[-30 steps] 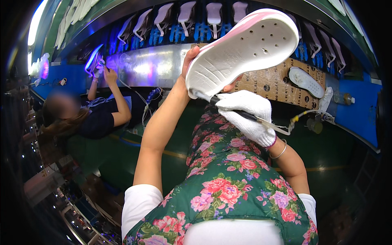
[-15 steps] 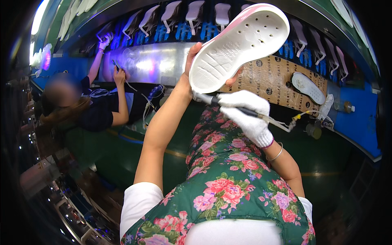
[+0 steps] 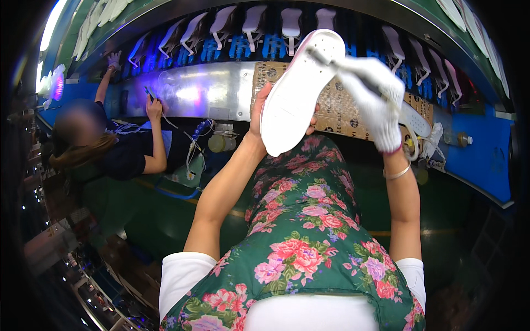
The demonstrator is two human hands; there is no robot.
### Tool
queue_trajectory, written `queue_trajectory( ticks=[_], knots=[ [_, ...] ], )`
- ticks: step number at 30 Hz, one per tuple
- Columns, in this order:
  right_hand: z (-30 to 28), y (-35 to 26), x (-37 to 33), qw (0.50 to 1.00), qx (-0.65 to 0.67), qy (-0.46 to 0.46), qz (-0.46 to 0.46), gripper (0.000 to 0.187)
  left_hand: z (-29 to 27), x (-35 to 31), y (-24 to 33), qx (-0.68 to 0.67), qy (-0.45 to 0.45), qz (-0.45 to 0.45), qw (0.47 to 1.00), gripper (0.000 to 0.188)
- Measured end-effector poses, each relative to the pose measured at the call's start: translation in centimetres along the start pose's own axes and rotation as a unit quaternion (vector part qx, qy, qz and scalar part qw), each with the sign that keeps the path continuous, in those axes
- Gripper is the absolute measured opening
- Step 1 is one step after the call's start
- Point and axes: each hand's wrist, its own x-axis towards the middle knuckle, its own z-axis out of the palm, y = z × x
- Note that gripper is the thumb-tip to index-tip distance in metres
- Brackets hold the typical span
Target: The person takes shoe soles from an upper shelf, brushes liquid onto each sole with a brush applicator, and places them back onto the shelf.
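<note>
My bare left hand (image 3: 257,116) grips a white shoe sole (image 3: 290,107) with a pink edge, its fingers wrapped round the sides. The sole is tilted up, its wide end with small holes pointing away from me. In a white knit glove, my right hand (image 3: 381,102) is closed on a slim brush-like tool (image 3: 317,55), partly smeared by motion. The tool's tip lies over the holed end of the sole; whether it touches cannot be made out. A pale tube (image 3: 413,142) hangs below the gloved hand.
Brown printed cardboard (image 3: 267,71) covers the bench, with another pale sole (image 3: 414,118) on it. A clear bottle (image 3: 457,138) stands on the right. Behind, soles hang in blue holders (image 3: 274,46). A co-worker (image 3: 130,146) sits left, beside a metal plate (image 3: 234,88).
The sole has come lower and more upright, its holed end swinging left. My right hand has moved up and right, taking the tool's tip from the near end to the holed far end.
</note>
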Motion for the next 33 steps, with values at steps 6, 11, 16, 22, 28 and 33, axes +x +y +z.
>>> queue_trajectory(
  ticks=[6, 11, 16, 22, 28, 33],
  knots=[
    [0.9, -2.3, -1.6, 0.989, -0.098, -0.047, -0.096, 0.023, -0.4, 0.3, 1.1, 0.045, 0.015, -0.005, 0.999, 0.092],
    [3.7, -6.9, -7.1, 0.984, 0.030, -0.166, -0.057, 0.025, 0.3, 0.6, 3.7, 0.046, -0.029, -0.007, 0.999, 0.093],
    [4.1, -8.6, -6.9, 0.904, 0.336, -0.180, 0.193, 0.017, 1.3, 1.4, 5.4, 0.104, -0.065, -0.031, 0.992, 0.113],
    [4.5, -6.7, -6.2, 0.940, 0.265, -0.168, 0.135, 0.017, 1.5, 1.6, 5.9, 0.114, -0.064, -0.044, 0.990, 0.110],
    [1.2, -6.5, -6.8, 0.731, 0.508, -0.098, 0.445, 0.019, 2.9, 0.8, 6.5, 0.120, -0.036, 0.001, 0.992, 0.105],
    [-1.6, -4.6, -9.2, 0.738, 0.519, 0.092, 0.422, 0.019, 6.9, 1.2, 9.0, 0.232, -0.155, 0.022, 0.960, 0.120]
  ],
)
